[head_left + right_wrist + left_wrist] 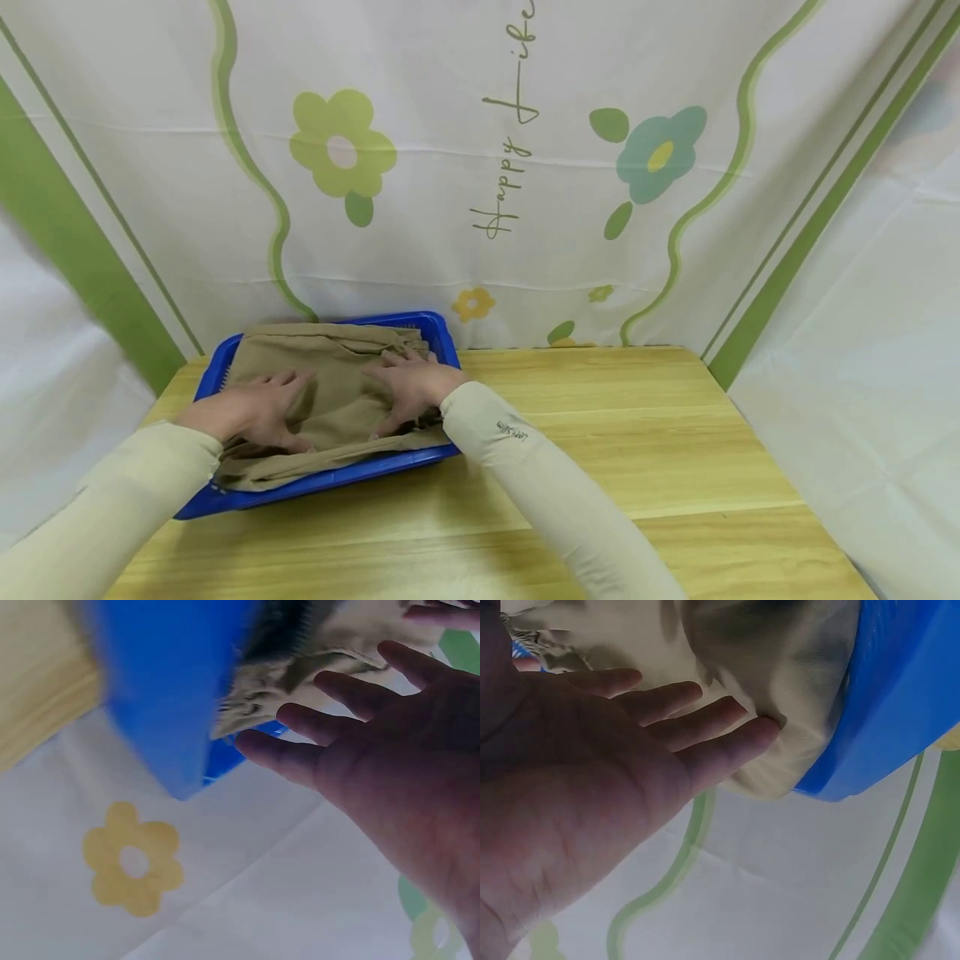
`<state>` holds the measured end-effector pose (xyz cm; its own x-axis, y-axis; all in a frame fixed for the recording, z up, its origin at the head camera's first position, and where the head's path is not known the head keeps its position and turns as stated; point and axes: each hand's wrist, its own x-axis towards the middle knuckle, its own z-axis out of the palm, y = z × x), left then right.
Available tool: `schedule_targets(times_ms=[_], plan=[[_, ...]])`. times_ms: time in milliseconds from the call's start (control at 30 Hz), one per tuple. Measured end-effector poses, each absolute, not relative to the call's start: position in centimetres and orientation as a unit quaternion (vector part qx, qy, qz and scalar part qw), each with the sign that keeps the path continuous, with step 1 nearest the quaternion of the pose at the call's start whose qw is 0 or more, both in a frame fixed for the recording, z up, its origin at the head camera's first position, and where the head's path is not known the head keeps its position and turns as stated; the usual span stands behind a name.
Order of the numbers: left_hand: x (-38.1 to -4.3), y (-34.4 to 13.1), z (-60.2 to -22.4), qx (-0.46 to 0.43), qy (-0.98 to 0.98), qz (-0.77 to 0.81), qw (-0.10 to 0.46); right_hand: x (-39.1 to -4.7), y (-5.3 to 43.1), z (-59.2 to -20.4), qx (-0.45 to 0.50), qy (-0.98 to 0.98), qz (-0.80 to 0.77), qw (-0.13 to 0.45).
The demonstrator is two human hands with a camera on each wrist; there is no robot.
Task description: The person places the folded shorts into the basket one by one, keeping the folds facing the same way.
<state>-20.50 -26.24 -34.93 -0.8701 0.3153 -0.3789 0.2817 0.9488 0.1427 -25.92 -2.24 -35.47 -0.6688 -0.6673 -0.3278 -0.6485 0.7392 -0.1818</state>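
A tan piece of cloth (337,392), looking like a folded garment, fills a blue plastic basket (341,477) at the left back of the table. My left hand (258,410) lies over the left part of the cloth, its fingers spread. In the left wrist view the fingers of the left hand (630,742) are nearly straight and touch the cloth. Over the right part is my right hand (412,385), palm down with fingers apart. The right wrist view shows the right hand (382,727) with extended fingers beside the gathered cloth edge. Neither hand grips anything.
The basket stands on a light wooden table (615,450), close to its back edge. Behind the table hangs a white curtain (435,200) printed with flowers and green lines. More white fabric encloses the left and right sides.
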Motion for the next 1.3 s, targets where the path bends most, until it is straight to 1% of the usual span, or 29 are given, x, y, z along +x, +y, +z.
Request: schedule_targets(times_ms=[167, 367, 633, 833, 1067, 1300], plan=[[-21.0, -26.3, -35.3, 0.139, 0.965, 0.04, 0.219, -26.1, -3.4, -35.1, -0.364, 0.91, -0.004, 0.196], [-21.2, -26.3, -36.1, 0.136, 0.964, 0.038, 0.224, -26.3, -4.0, -35.6, -0.338, 0.915, 0.026, 0.218], [-21.6, -26.0, -37.3, 0.12, 0.966, 0.02, 0.229, -26.0, -4.6, -36.7, -0.327, 0.919, 0.099, 0.199], [-21.9, -25.7, -37.9, 0.106, 0.963, 0.017, 0.247, -26.4, -4.1, -37.6, -0.321, 0.92, 0.102, 0.202], [-21.9, -25.5, -38.5, 0.102, 0.959, 0.002, 0.265, -26.6, -3.1, -38.5, -0.337, 0.914, 0.105, 0.202], [-21.8, -25.6, -38.9, 0.118, 0.959, -0.029, 0.256, -26.6, -3.0, -38.6, -0.336, 0.912, 0.109, 0.21]])
